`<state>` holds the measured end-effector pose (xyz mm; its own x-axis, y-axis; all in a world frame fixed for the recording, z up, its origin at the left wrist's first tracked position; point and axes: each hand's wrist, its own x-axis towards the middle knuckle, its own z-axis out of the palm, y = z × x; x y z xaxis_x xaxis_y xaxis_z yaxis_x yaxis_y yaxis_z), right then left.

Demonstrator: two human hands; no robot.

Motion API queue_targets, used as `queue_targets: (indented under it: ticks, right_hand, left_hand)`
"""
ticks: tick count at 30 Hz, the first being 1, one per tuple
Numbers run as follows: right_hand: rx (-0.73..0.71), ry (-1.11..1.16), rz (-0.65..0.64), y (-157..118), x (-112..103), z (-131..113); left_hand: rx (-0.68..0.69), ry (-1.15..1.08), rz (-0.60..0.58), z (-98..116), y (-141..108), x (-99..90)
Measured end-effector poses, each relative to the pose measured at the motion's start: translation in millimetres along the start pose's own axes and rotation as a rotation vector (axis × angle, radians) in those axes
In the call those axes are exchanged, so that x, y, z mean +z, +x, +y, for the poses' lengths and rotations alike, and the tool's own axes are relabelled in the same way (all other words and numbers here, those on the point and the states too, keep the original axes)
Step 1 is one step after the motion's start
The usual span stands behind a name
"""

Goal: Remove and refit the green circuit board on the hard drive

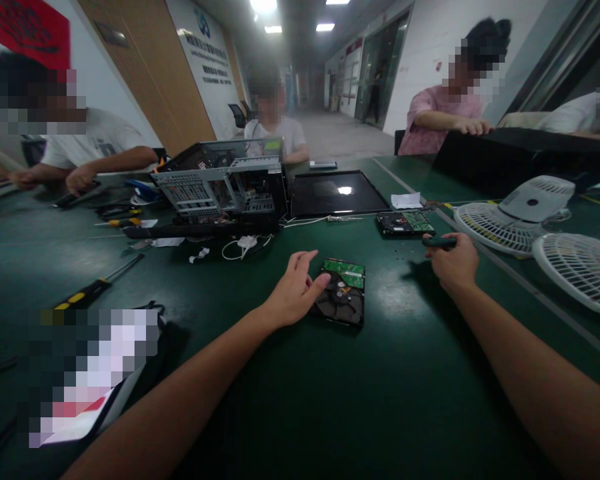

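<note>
A hard drive with a green circuit board lies on the dark green table in front of me. My left hand is at its left edge, fingers apart, the thumb over the drive's upper left part. To the right, my right hand is wrapped round a dark green tool handle; the rest of the tool cannot be made out. Just beyond that hand lies a second hard drive, also with a green board. Several tiny dark bits, perhaps screws, are on the table between this drive and my right hand.
An opened computer case stands at the back left, beside a black panel. White fan grilles are at the right. A yellow-black screwdriver and a pouch lie left. Several people sit around the table.
</note>
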<state>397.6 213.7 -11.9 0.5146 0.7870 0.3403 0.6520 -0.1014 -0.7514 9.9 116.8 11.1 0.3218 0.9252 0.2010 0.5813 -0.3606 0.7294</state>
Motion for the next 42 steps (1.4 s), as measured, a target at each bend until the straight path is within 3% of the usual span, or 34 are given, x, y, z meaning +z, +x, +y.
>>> queue_targets:
  ticks: [2, 5, 12, 20, 24, 30, 37, 42]
  right_hand:
    - [-0.066, -0.170, 0.010, 0, -3, 0]
    - [-0.164, -0.309, -0.113, -1, -4, -3]
    - [-0.237, -0.360, -0.206, -3, 0, -5]
    - [-0.260, -0.368, -0.210, -5, -1, -6]
    - [-0.294, -0.284, -0.157, -10, -4, -10]
    - [-0.322, 0.012, -0.191, -34, 4, -24]
    - [-0.334, 0.360, -0.447, -75, 28, -61]
    - [-0.355, 0.429, -0.583, -88, 30, -87]
  left_hand:
    - [-0.012, -0.051, 0.102, -10, 3, 5.1]
    - [-0.003, -0.089, 0.139, -20, 4, 10.3]
    - [0.022, -0.052, 0.141, -23, 7, 10.2]
    - [-0.059, 0.052, 0.069, -7, 20, 4.5]
    - [-0.037, 0.018, 0.069, -11, 40, 11.0]
    - [-0.073, -0.156, 0.097, -38, 61, 22.3]
    - [-0.028, -0.054, 0.096, -36, 55, 19.0]
    - [-0.009, 0.020, 0.103, -24, 50, 17.0]
